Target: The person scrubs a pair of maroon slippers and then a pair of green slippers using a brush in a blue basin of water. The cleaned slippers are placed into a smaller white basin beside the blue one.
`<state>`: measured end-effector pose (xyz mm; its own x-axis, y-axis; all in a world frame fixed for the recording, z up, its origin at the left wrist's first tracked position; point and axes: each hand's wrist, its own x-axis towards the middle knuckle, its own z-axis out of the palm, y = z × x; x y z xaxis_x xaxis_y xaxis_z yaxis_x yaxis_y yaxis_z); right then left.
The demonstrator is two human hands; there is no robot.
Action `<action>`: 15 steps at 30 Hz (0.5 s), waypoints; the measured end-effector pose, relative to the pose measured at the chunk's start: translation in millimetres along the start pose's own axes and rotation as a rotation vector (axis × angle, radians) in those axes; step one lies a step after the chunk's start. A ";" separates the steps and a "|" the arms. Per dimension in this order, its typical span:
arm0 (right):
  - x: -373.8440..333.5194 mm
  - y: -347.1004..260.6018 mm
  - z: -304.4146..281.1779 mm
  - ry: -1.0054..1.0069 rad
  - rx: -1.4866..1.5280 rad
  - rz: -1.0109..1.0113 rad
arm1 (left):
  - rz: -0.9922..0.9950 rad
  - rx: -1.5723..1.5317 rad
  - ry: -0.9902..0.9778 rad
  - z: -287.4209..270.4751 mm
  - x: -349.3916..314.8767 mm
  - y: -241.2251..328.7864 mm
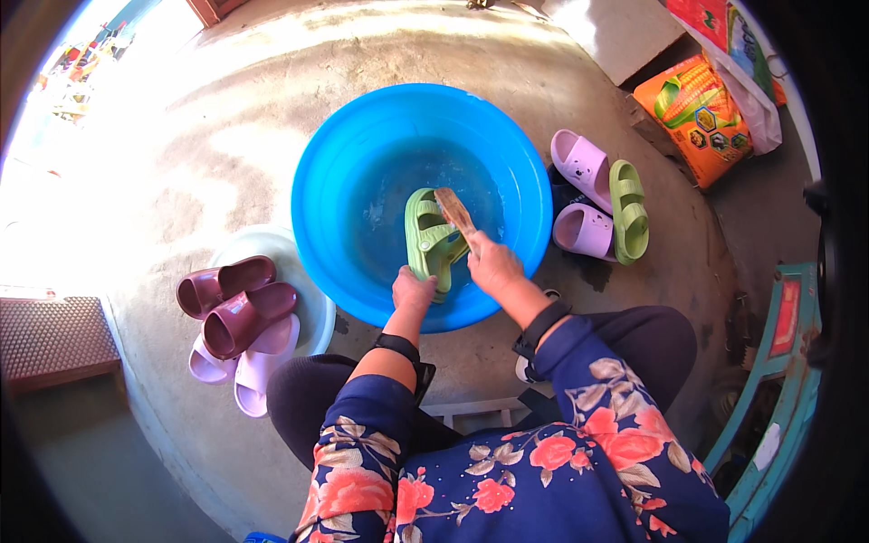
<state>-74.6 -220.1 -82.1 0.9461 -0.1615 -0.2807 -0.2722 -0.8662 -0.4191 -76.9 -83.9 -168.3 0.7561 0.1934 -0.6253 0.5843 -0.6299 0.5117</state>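
A large round blue basin (pixel 330 136) with water in its bottom stands on the floor in front of me. Over it, my left hand (pixel 415 288) grips a light green sandal (pixel 424 231) by its heel end, toe pointing away from me. My right hand (pixel 495 267) is closed round the handle of a wooden scrubbing brush (pixel 455 214). The brush head lies against the sandal's upper straps on the right side; its bristles are hidden from this view.
Right of the basin sit two pink slippers (pixel 584 229) and another green sandal (pixel 629 213). At left, maroon slippers (pixel 249 319) and pink slippers (pixel 268 364) lie on a pale basin (pixel 317 312). An orange bag (pixel 692 118) stands far right, a teal metal frame (pixel 774 362) nearer me.
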 end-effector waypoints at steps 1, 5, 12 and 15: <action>1.2 -1.3 0.7 0.115 0.102 -0.049 | -0.011 0.006 0.010 0.3 0.2 -0.7; -6.4 -3.0 9.1 -0.160 0.045 -0.026 | -0.085 -0.022 -0.016 3.4 5.5 -2.0; -0.2 -4.2 15.6 0.029 0.161 -0.024 | 0.016 0.062 0.041 3.4 4.3 -5.0; -6.8 -2.5 18.5 -0.158 0.092 -0.010 | -0.046 0.013 0.003 2.7 4.8 -3.9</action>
<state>-83.6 -208.1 -95.1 0.9112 -0.0707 -0.4058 -0.2850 -0.8193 -0.4975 -76.3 -82.6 -174.9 0.7292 0.2244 -0.6465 0.6148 -0.6297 0.4748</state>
